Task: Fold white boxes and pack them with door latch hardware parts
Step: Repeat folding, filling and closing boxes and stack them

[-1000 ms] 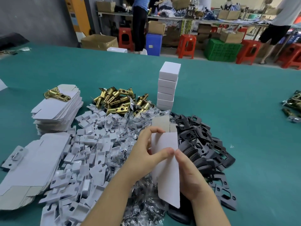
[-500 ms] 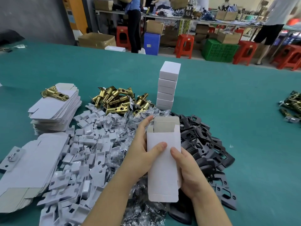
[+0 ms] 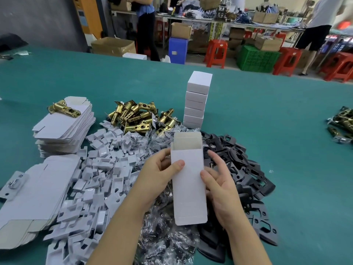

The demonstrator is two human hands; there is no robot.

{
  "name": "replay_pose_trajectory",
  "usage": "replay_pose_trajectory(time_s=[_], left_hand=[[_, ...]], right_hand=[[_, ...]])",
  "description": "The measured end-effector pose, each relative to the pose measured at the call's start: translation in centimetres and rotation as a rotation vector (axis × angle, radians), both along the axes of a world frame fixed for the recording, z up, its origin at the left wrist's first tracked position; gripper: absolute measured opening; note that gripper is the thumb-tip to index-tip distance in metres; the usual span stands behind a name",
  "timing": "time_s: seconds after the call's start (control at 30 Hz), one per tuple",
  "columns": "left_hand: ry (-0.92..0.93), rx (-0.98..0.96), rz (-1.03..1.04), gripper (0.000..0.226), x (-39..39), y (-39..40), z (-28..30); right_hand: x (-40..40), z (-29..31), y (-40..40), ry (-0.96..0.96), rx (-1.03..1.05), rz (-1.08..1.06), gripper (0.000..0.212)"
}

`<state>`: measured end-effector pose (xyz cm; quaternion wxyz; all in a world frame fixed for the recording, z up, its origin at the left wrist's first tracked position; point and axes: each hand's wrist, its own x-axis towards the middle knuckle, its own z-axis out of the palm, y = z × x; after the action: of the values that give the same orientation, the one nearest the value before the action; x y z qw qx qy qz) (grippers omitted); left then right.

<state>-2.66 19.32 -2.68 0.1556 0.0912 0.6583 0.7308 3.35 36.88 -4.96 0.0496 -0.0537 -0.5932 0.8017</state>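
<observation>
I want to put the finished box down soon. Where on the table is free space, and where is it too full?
Bare green table lies right of the stack of closed boxes, between the black plates and the far-right latch pile. More bare cloth lies behind the brass latches. In front of both hands, around the open box, it is crowded.

Right side: we find bare green table (image 3: pixel 286 131) beyond the black plates (image 3: pixel 246 169).
Ahead: stack of boxes (image 3: pixel 196 100) and brass latches (image 3: pixel 139 117) block the way.
Left: white inserts (image 3: pixel 99 169) and flat cartons (image 3: pixel 63 123) crowd the surface.
</observation>
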Motion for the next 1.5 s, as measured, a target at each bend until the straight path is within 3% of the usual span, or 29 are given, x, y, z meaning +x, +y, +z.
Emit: replay_pose_trajectory(time_s=[0.17,0.6,0.9,1.03,1.5], left_hand=[[-0.033,-0.003,-0.039,0.053,-0.5,-0.6,-0.2],[-0.001,-0.073,-0.200,0.055,-0.5,-0.8,-0.7],[0.076,-0.108,-0.081,0.065,-0.8,-0.9,-0.7],[0.156,-0.110,0.048,0.053,-1.1,-1.3,-0.8],[0.149,-0.178,-0.065,0.016,-0.9,-1.7,-0.6]], right_hand=[[0.2,0.1,0.0,0.013,0.052,0.047,0.055],[0.2,-0.2,0.7,0.012,0.087,0.024,0.046],[0.2,-0.5,0.7,-0.013,0.049,0.052,0.028],[0.3,-0.2,0.4,-0.004,0.036,0.073,0.035],[0.2,-0.3,0.3,-0.013,-0.043,0.048,0.028]])
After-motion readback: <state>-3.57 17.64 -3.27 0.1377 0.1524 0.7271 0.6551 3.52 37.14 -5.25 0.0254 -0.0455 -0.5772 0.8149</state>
